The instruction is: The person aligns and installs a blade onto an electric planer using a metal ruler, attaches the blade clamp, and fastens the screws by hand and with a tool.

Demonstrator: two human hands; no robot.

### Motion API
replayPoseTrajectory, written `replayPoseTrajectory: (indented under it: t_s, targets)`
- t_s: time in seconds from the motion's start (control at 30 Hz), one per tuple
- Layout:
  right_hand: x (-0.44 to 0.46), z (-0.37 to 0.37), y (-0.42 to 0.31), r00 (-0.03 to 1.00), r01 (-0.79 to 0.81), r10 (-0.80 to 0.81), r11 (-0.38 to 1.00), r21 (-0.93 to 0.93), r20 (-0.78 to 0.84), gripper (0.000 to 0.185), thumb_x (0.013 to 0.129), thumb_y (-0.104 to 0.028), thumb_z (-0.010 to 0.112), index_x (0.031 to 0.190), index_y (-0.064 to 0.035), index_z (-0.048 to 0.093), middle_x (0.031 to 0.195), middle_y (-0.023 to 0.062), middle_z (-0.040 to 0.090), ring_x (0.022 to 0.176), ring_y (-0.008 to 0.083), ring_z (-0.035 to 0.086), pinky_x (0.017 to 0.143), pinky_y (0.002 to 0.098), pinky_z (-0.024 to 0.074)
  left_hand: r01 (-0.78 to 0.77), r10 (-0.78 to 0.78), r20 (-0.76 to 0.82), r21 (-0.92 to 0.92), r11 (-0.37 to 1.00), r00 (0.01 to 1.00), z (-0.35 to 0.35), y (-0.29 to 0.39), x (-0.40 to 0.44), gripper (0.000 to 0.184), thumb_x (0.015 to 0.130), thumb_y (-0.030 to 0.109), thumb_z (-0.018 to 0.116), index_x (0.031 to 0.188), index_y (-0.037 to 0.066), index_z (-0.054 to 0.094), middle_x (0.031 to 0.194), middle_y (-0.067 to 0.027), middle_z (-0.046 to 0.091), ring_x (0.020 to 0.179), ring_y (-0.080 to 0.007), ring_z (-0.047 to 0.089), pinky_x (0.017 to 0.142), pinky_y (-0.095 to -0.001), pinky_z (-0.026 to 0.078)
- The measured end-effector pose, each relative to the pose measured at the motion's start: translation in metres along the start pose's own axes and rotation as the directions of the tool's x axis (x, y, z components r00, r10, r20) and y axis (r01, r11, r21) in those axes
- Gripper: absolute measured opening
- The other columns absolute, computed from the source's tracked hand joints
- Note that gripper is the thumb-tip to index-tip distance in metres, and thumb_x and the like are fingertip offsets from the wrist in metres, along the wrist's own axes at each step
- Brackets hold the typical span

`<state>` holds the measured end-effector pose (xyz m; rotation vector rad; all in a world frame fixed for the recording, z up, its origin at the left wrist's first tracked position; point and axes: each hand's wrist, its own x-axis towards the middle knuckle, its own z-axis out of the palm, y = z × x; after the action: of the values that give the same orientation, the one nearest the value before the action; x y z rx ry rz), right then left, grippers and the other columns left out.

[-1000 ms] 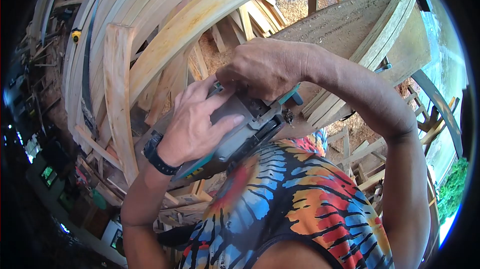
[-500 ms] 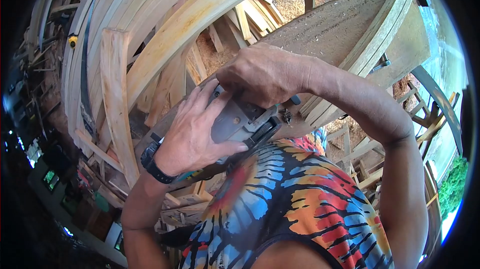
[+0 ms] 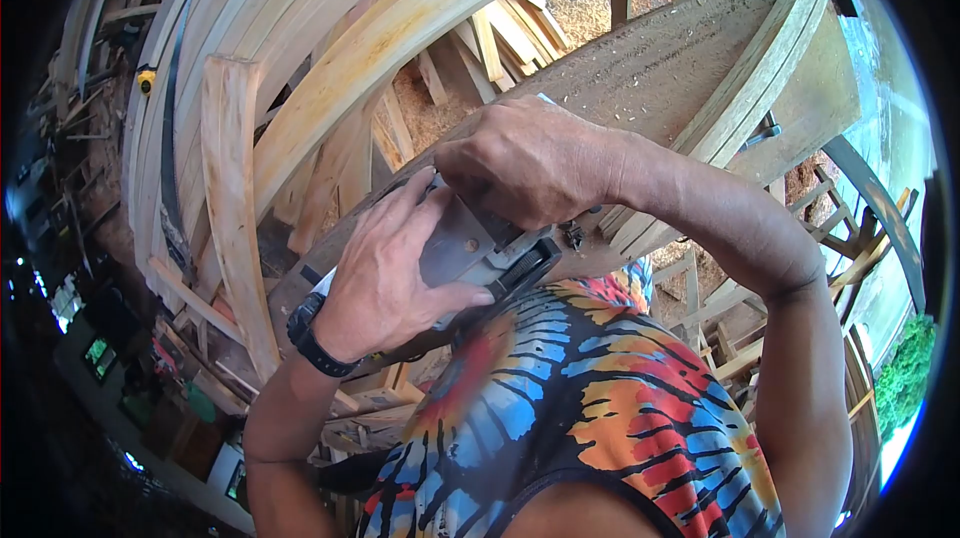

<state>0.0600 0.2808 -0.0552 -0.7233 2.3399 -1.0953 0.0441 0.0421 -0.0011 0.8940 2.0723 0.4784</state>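
The teal handle part that showed below the right hand [image 3: 540, 163] is now out of sight, and a small pale-blue edge shows beyond its knuckles; the power tool [image 3: 455, 256] seems to have been shifted or turned a little under the hands. That suggests it is being handled or adjusted rather than run over wood. The left hand [image 3: 375, 283] lies on the near-left part of the tool, its fingers slightly spread over the flat metal plate and its thumb apart from them, reaching toward the black ribbed part [image 3: 530, 266]. The right hand bends over the tool's far end with its fingers curled down; their tips are hidden, so whether they pinch anything cannot be told. The tool sits in front of the person's body, apparently on the broad brown board [image 3: 640, 78], which runs from beneath it to the upper right. It looks dull grey, with a small round mark on its plate; its lower side is out of view. To the right of the tool, a pale split timber [image 3: 765, 63] lies across the board. A curved beam [image 3: 370, 48] arches above and left of it, and a rough plank [image 3: 235, 188] stands farther left.
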Motion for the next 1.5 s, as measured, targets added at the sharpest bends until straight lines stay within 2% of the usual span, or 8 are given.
replayPoseTrajectory:
  t_s: [0.23, 0.43, 0.53, 0.67, 0.83, 0.93, 1.17, 1.5]
  targets:
    - [-0.004, 0.001, 0.002, 1.0, 0.004, -0.004, 1.0, -0.011, -0.014, 0.034, 0.077, -0.014, 0.071, 0.109, -0.002, 0.071, 0.082, 0.0238, 0.073, 0.085, 0.043, 0.074, 0.077, 0.0508, 0.0588, 0.003, -0.004, -0.034, -0.021, 1.0, 0.999, 0.002, 0.004, 0.001, 0.094, 0.073, 0.048, 0.089, 0.149, 0.006, 0.053, 0.152, -0.0331, 0.045, 0.137, -0.0494, 0.048, 0.115, -0.0543, 0.036]
    - [-0.006, -0.001, 0.0, 1.0, -0.002, 0.002, 0.999, -0.046, -0.018, 0.034, 0.077, -0.015, 0.072, 0.109, -0.0018, 0.071, 0.082, 0.0236, 0.073, 0.084, 0.0432, 0.073, 0.078, 0.0511, 0.0587, -0.081, 0.081, -0.002, 0.019, 0.997, 0.997, 0.0, 0.001, 0.001, 0.082, 0.077, 0.047, 0.087, 0.145, 0.012, 0.058, 0.151, -0.0311, 0.044, 0.138, -0.0467, 0.046, 0.114, -0.0551, 0.034]
    - [-0.007, -0.002, -0.002, 1.0, -0.017, 0.017, 1.0, -0.016, -0.012, 0.033, 0.077, -0.015, 0.072, 0.107, -0.0012, 0.071, 0.082, 0.0237, 0.073, 0.084, 0.0433, 0.073, 0.077, 0.0516, 0.0587, -0.123, 0.123, 0.002, 0.021, 0.992, 0.992, -0.003, 0.003, 0.002, 0.083, 0.077, 0.046, 0.086, 0.145, 0.01, 0.057, 0.15, -0.0291, 0.045, 0.136, -0.0468, 0.047, 0.114, -0.055, 0.035]
    - [-0.009, -0.004, 0.001, 1.0, -0.013, 0.013, 0.998, 0.06, -0.012, 0.034, 0.075, -0.013, 0.072, 0.107, 0.0001, 0.068, 0.082, 0.0243, 0.072, 0.084, 0.0443, 0.073, 0.076, 0.0524, 0.0584, -0.096, 0.096, 0.043, -0.009, 0.995, 0.994, -0.006, 0.005, 0.006, 0.094, 0.076, 0.049, 0.087, 0.148, 0.0, 0.051, 0.151, -0.0277, 0.047, 0.142, -0.0447, 0.045, 0.117, -0.0505, 0.035]
    - [0.006, -0.002, 0.012, 0.996, 0.083, -0.084, 0.996, 0.043, 0.032, 0.04, 0.075, -0.01, 0.071, 0.113, 0.0012, 0.064, 0.082, 0.0256, 0.072, 0.083, 0.0458, 0.072, 0.074, 0.0531, 0.0573, -0.043, 0.043, -0.034, -0.024, 0.999, 0.999, -0.001, 0.005, 0.004, 0.101, 0.071, 0.048, 0.091, 0.145, -0.007, 0.049, 0.145, -0.0275, 0.052, 0.14, -0.0438, 0.048, 0.117, -0.0479, 0.037]
    - [0.012, -0.006, 0.014, 0.988, 0.144, -0.146, 0.989, 0.037, 0.058, 0.04, 0.076, -0.009, 0.07, 0.114, 0.001, 0.063, 0.082, 0.026, 0.071, 0.084, 0.0457, 0.072, 0.075, 0.0531, 0.0571, 0.021, -0.022, -0.023, -0.057, 0.998, 0.999, -0.001, 0.003, 0.001, 0.1, 0.07, 0.046, 0.093, 0.143, -0.009, 0.05, 0.144, -0.0281, 0.053, 0.137, -0.0446, 0.051, 0.115, -0.0466, 0.04]
    - [0.013, -0.003, 0.02, 0.97, 0.235, -0.24, 0.966, 0.105, 0.039, 0.038, 0.079, -0.008, 0.07, 0.115, 0.0001, 0.064, 0.084, 0.0255, 0.072, 0.088, 0.045, 0.073, 0.077, 0.052, 0.0574, -0.02, 0.018, -0.031, -0.074, 0.997, 0.999, -0.002, 0.003, -0.001, 0.095, 0.07, 0.04, 0.093, 0.143, -0.006, 0.053, 0.144, -0.0276, 0.053, 0.137, -0.0443, 0.052, 0.115, -0.0462, 0.041]
    - [0.015, -0.009, 0.011, 0.974, 0.201, -0.203, 0.979, 0.03, 0.1, 0.037, 0.079, -0.01, 0.071, 0.114, 0.0021, 0.065, 0.085, 0.0258, 0.072, 0.088, 0.0447, 0.073, 0.078, 0.0512, 0.0576, -0.083, 0.084, 0.002, -0.075, 0.994, 0.996, -0.005, 0.004, 0.001, 0.082, 0.072, 0.036, 0.091, 0.14, 0.001, 0.061, 0.146, -0.0289, 0.05, 0.136, -0.0466, 0.05, 0.114, -0.0491, 0.04]
